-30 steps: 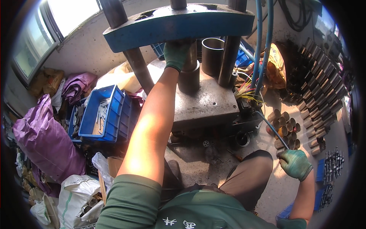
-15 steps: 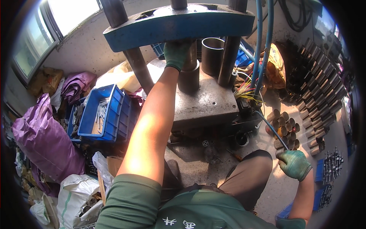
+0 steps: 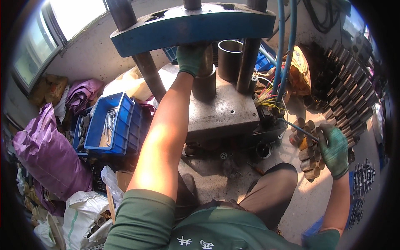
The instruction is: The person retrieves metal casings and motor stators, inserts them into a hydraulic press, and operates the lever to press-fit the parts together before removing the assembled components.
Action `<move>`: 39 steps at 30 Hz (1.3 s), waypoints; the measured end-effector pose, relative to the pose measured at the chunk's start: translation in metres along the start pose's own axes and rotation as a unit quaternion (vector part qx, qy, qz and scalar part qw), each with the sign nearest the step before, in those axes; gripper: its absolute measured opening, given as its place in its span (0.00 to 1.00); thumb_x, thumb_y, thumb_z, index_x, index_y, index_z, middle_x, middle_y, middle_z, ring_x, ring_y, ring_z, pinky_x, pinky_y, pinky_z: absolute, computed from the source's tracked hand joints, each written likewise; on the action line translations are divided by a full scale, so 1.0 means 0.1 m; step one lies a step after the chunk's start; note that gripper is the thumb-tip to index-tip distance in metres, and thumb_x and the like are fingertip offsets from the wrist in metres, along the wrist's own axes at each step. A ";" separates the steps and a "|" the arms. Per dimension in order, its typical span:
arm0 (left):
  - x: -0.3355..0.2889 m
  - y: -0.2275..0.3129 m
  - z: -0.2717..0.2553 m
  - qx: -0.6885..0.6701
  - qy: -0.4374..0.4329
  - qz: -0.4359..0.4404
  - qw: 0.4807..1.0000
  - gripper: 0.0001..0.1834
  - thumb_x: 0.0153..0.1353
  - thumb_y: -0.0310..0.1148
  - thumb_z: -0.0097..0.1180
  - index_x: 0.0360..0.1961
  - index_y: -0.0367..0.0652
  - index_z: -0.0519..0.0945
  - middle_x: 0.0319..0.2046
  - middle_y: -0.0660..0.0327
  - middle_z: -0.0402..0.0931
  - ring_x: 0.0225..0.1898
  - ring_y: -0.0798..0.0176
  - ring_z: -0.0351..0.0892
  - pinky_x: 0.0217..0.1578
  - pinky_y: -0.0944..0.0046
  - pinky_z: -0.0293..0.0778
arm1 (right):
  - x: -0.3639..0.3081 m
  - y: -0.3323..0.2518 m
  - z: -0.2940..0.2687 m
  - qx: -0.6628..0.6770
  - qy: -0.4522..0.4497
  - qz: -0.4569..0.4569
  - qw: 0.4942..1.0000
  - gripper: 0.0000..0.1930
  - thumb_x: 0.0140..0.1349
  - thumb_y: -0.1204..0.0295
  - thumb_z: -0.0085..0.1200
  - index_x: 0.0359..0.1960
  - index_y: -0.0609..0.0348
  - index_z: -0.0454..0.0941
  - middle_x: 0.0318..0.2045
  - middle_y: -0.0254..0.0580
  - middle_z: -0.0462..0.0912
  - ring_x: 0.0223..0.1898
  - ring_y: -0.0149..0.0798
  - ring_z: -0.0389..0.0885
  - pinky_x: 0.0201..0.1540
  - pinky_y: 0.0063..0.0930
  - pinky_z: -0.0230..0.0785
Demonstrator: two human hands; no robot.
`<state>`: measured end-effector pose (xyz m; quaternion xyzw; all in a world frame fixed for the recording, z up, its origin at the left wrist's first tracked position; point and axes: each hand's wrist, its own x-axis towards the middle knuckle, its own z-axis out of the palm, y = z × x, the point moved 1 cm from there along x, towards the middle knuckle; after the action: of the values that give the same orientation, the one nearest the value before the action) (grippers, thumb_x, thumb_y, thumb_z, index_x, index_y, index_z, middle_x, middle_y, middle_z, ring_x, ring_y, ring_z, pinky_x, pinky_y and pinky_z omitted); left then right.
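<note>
My left hand (image 3: 189,59), in a green work glove, reaches under the blue crossbeam (image 3: 196,33) of a press. Its fingers close against a metal rod (image 3: 206,62), partly hidden by the glove. The rod's lower end meets a steel sleeve (image 3: 204,86), which stands upright on the press's metal block (image 3: 221,110). Out to the right, my right hand (image 3: 334,151), gloved in green too, curls its fingers about the end of a thin blue lever (image 3: 298,128) that slants up from the press's base.
A wider steel tube (image 3: 230,60) stands behind the block, beside a press column (image 3: 248,66). Blue hoses (image 3: 286,54) and loose wires (image 3: 268,98) run at its right. Tubes (image 3: 308,154) stand on the floor. A blue bin (image 3: 129,125) of metal pins and purple sacks (image 3: 54,152) fill the left.
My right hand has moved up and away from me, and the lever has swung up with it. The left hand keeps its place at the rod. The whole view has shifted slightly.
</note>
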<state>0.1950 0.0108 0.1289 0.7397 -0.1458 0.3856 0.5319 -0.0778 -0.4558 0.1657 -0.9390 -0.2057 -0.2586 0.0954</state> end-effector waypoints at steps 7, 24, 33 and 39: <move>0.01 0.11 0.05 0.163 0.006 0.049 0.985 0.23 0.60 0.49 0.75 0.45 0.41 0.89 0.45 0.52 0.90 0.50 0.49 0.88 0.54 0.56 0.78 | 1.37 0.55 0.11 -0.042 0.174 -0.038 0.983 0.15 0.74 0.63 0.61 0.49 0.65 0.86 0.44 0.53 0.89 0.45 0.51 0.90 0.49 0.37 0.82; -0.12 0.43 0.00 0.370 0.060 0.235 0.897 0.25 0.57 0.45 0.70 0.51 0.41 0.82 0.46 0.45 0.82 0.50 0.40 0.82 0.55 0.47 0.77 | 1.77 0.99 0.28 -0.144 0.161 0.048 0.975 0.13 0.74 0.62 0.52 0.49 0.54 0.84 0.40 0.49 0.88 0.44 0.54 0.87 0.51 0.48 0.81; 0.22 0.37 -0.01 0.431 -0.053 0.241 0.868 0.17 0.66 0.48 0.64 0.45 0.46 0.85 0.42 0.50 0.86 0.45 0.43 0.85 0.49 0.48 0.79 | 1.76 0.98 0.27 -0.116 0.139 0.072 0.981 0.13 0.74 0.61 0.53 0.48 0.55 0.84 0.39 0.52 0.87 0.43 0.57 0.86 0.50 0.49 0.80; 0.27 0.52 0.06 0.445 -0.035 0.201 0.872 0.17 0.66 0.48 0.61 0.39 0.45 0.87 0.38 0.50 0.87 0.42 0.42 0.86 0.45 0.45 0.81 | 1.71 1.06 0.24 -0.082 0.157 0.029 0.984 0.14 0.77 0.59 0.52 0.48 0.54 0.84 0.33 0.48 0.88 0.35 0.51 0.88 0.43 0.44 0.81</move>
<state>0.1825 -0.0098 0.1827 0.8658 -0.1229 0.4822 0.0524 0.1132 -0.4866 0.2271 -0.8971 -0.1389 -0.4154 0.0571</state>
